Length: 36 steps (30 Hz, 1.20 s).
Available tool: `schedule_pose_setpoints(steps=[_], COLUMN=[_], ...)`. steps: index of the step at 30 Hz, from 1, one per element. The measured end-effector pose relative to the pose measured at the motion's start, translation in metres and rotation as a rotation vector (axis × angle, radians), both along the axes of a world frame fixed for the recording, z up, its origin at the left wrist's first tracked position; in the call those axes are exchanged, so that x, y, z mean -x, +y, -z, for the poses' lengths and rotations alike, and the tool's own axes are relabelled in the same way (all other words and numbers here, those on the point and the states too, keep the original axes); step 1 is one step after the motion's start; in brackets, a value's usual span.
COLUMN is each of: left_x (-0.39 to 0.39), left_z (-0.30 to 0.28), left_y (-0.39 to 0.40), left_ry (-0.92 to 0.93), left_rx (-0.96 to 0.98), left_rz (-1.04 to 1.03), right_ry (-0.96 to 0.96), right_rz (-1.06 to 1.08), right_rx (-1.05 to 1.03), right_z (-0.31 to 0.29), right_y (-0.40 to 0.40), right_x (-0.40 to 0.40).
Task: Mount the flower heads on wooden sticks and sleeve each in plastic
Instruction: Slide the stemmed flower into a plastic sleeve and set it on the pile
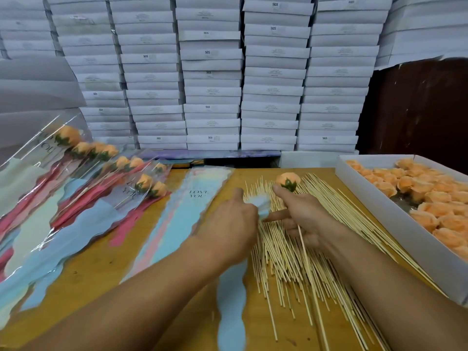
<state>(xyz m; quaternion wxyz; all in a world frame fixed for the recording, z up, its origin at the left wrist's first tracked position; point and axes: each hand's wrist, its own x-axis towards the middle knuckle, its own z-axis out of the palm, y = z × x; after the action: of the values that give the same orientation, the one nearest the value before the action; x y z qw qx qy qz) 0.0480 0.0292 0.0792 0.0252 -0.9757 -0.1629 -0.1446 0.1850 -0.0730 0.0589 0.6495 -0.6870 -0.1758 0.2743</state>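
My right hand [301,214] grips a wooden stick [305,252] just below an orange flower head [288,181] mounted on its tip, held over the heap of loose sticks [291,254]. My left hand [231,219] pinches the top of a blue plastic sleeve [231,297], which hangs blurred toward the near table edge. The two hands are close together, the sleeve's mouth right beside the stick. A stack of flat sleeves [187,214] printed "LOVE YOU" lies left of my left hand.
A white box [395,221] full of orange flower heads [430,196] stands at the right. Several sleeved flowers [106,171] are piled at the left on the wooden table [91,272]. Stacked white cartons [212,72] form a wall behind.
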Motion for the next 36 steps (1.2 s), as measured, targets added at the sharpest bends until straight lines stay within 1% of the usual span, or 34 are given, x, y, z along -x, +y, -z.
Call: schedule_pose_setpoints(steps=[3,6,7,9,12,13,14,15,16,17,18,19,20,23,25,28,31,33,36], left_x=[0.011,0.018,0.018,0.017,-0.001,-0.010,-0.019,-0.028,-0.035,-0.040,-0.044,-0.045,-0.046,-0.045,-0.043,-0.040,-0.039,-0.038,-0.036], left_z=[-0.003,-0.001,0.002,0.004,-0.004,-0.008,-0.010,-0.011,-0.010,-0.008,-0.004,0.000,0.004,0.015,0.020,0.023,0.026,0.026,0.025], left_y=[-0.022,-0.034,-0.034,-0.030,-0.005,0.007,0.019,0.031,0.041,0.049,0.055,0.059,0.061,0.062,0.063,0.062,0.059,0.060,0.064], left_ry=[-0.013,0.006,-0.005,-0.033,-0.120,-0.170,-0.223,-0.282,-0.344,-0.394,-0.414,-0.433,-0.456,-0.583,-0.636,-0.648,-0.645,-0.639,-0.550], left_rx=[-0.056,-0.053,-0.027,0.096,0.315,0.429,0.590,0.800,1.056,1.330,1.562,1.701,1.762,1.795,1.806,1.804,1.766,1.720,1.522], left_rz=[0.082,0.161,0.185,0.172,0.013,-0.061,-0.137,-0.203,-0.240,-0.230,-0.198,-0.169,-0.148,-0.124,-0.098,-0.007,0.071,0.114,0.163], right_ry=[0.013,0.002,-0.004,-0.015,-0.019,-0.019,-0.020,-0.018,-0.015,-0.010,-0.006,-0.003,-0.002,-0.003,0.009,0.025,0.007,0.004,0.000], right_rz=[0.030,0.072,0.107,0.130,0.055,0.026,-0.001,-0.027,-0.053,-0.077,-0.101,-0.122,-0.140,-0.154,-0.108,-0.031,-0.012,-0.011,0.001], right_rx=[-0.004,-0.046,-0.055,-0.077,-0.129,-0.136,-0.139,-0.142,-0.141,-0.141,-0.140,-0.137,-0.130,-0.093,-0.098,-0.142,-0.138,-0.118,-0.098], right_z=[0.001,0.002,0.002,0.002,0.002,0.003,0.003,0.003,0.003,0.003,0.002,0.002,0.002,0.002,0.002,0.001,0.002,0.003,0.003], right_y=[-0.002,-0.003,-0.003,-0.003,-0.002,-0.001,-0.001,0.000,0.000,0.001,0.000,0.000,-0.001,-0.001,-0.001,-0.002,-0.003,-0.003,-0.003], right_x=[-0.003,-0.003,-0.004,-0.006,-0.006,-0.005,-0.003,-0.002,-0.001,-0.001,0.000,0.000,-0.001,-0.001,-0.004,-0.010,-0.012,-0.013,-0.014])
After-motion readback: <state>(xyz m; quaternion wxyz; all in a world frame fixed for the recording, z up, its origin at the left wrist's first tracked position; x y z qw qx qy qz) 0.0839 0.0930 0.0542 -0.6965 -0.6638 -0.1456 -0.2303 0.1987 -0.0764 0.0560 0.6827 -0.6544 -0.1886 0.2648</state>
